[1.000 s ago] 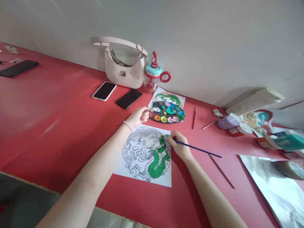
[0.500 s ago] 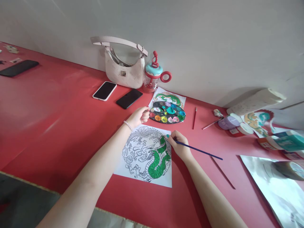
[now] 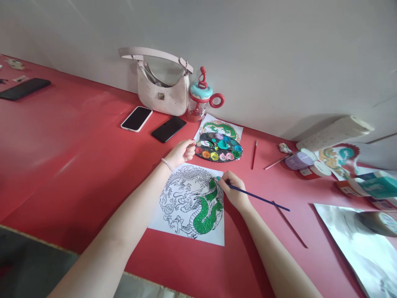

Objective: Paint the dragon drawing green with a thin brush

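My right hand (image 3: pixel 235 190) is closed around a dark blue paintbrush (image 3: pixel 260 197), its handle slanting down to the right. The brush tip meets the dragon near the upper right of the drawing sheet (image 3: pixel 180 203). Green paint covers part of the dragon's body; the rest is black line on white. At the left edge of the paint palette (image 3: pixel 214 147), my left hand (image 3: pixel 183 152) is closed, thumb and finger pinching the rim. Several wells of the palette hold different colours. Beneath it lies a second dragon picture (image 3: pixel 214 124), painted green with orange outlines.
Behind stand a handbag (image 3: pixel 163 93) and a cup with straw (image 3: pixel 201 99); a white-edged phone (image 3: pixel 137 118) and black phone (image 3: pixel 169 128) lie before them. To the right are a red brush (image 3: pixel 254 155), a brown brush (image 3: pixel 291 225), a purple paint jar (image 3: pixel 299 160) and a paper roll (image 3: pixel 335 131).
The blue brush's handle end has dipped slightly as my right hand makes a tiny shift at the sheet. My left hand stays at the palette's edge.
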Tool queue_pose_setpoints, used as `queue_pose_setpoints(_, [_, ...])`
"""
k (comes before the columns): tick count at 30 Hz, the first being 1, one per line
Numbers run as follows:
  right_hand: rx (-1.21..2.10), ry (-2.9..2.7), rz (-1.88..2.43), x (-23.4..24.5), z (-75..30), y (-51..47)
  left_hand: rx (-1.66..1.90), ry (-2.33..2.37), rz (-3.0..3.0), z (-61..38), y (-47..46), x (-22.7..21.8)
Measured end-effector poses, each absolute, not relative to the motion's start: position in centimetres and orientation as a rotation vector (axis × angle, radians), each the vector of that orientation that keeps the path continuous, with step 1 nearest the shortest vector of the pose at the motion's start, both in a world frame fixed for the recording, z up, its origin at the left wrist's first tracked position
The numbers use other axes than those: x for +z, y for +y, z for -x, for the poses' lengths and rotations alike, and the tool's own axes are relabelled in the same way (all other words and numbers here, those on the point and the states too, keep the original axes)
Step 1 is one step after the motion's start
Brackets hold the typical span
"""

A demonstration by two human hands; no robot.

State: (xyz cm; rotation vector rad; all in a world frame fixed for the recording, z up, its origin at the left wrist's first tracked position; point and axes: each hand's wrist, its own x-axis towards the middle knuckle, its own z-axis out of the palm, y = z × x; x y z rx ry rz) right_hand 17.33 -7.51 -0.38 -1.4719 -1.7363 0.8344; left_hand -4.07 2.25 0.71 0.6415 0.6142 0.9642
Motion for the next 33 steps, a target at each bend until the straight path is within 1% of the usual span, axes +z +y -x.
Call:
queue_pose_setpoints(21, [0.745,-1.786,1.503,-0.25,-17.09,-7.53,0.954,0.623,-0.64,4.1,2.09,1.06])
queue_pose_setpoints(33, [0.757,-1.795,1.471,-0.09,-17.15,-7.63,0.956,0.626,-0.643,4.06,2.1,1.11])
